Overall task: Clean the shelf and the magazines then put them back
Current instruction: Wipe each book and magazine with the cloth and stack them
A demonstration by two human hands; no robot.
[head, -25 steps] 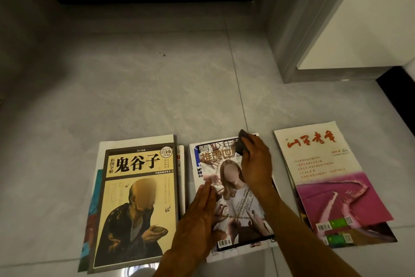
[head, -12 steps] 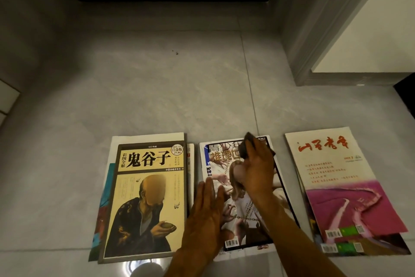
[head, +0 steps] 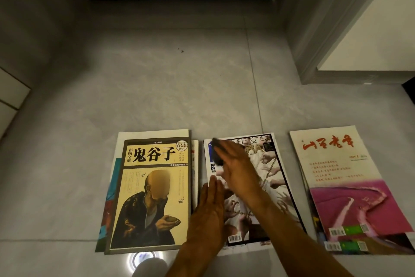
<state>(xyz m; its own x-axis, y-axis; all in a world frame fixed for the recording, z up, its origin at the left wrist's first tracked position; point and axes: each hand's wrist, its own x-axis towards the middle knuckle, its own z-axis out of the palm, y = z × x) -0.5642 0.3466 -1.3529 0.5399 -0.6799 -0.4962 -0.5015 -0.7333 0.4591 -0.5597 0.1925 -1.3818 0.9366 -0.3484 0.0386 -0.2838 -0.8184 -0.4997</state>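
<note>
Middle magazine half under hands.

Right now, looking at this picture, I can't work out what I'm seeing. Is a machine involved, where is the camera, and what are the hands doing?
No machine here: these are a person's two bare hands, filmed by a wide-angle camera worn on the person's head, looking forward and down. On the grey tiled floor lie three stacks of magazines. At the left, a yellow-covered magazine with a robed seated figure tops its stack. In the middle is a glossy magazine with many pale hands on its cover. At the right is a cream and pink magazine with red lettering. The left hand lies flat, fingers straight, on the middle magazine's left edge. The right hand grips a small dark wiping pad against that cover's top left corner, apparently wiping it.
</note>
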